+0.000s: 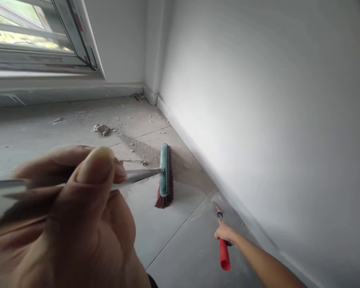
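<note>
While gripping the metal broom handle (138,175), left hand (72,216) clenched tight around it, close under the camera. Broom head (165,176) out beyond that hand, flat on the tiled floor (174,244), long axis running away toward the window wall, bristles on the side facing the right-hand wall (258,120). Handle meeting the broom head at its middle, roughly square to it. Right of the broom head and nearer the camera, right hand (223,232) closed around a red-handled tool (223,250), tip touching the floor close to the skirting. Left hand the only one on the broom; right hand well apart from the broom head. Beyond the broom head, a band of dust and grit (141,150); farther left of it, a lump of debris (101,129). Above that debris, window frame (75,44).
</note>
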